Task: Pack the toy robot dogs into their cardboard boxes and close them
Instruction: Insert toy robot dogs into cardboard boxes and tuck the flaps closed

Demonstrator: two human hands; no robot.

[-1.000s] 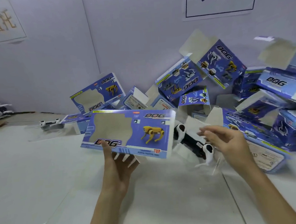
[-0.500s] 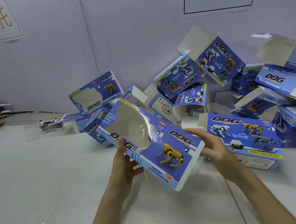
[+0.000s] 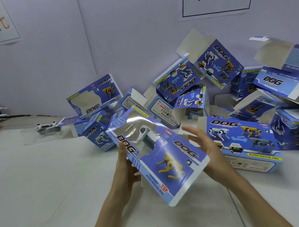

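the left hand (image 3: 126,166) gripped the windowed box (image 3: 168,165) by its long edge, thumb on the printed front and fingers behind. it held the box tilted in the air over the middle of the desk (image 3: 44,182). the right hand (image 3: 205,145) lay open with straight fingers at the box's opposite side; whether it touched the card could not be told. a white toy robot dog (image 3: 146,134) showed through the clear window, so it sat inside. a pale flap (image 3: 143,182) hung loose beneath the box. the step looked like closing this box. the next move probably called for turning an open end toward the right hand and tucking the flaps in. more boxes (image 3: 240,139) were heaped along the desk's far edge toward the right corner.
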